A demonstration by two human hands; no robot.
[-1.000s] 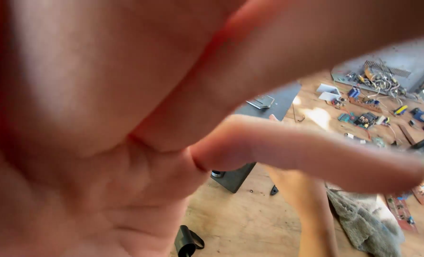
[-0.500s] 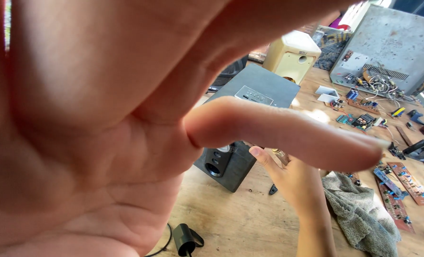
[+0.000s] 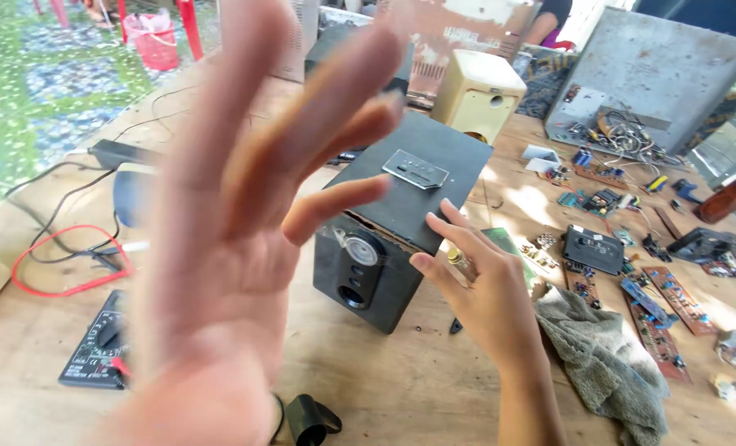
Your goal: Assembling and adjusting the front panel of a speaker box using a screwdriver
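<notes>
The left hand [image 3: 244,248], blurred and close to the camera, hid the black speaker's [image 3: 401,223] side at nine o'clock. The grey cloth [image 3: 603,363] ran off the bottom edge.

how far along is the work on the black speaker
Done: the black speaker lies on the wooden table, its seam by the front panel slightly parted. In hand: the right hand touches the speaker's edge with its fingertips; the left hand is raised, open and blurred, holding nothing. Left: the box is not open, and no tool is held.
</notes>
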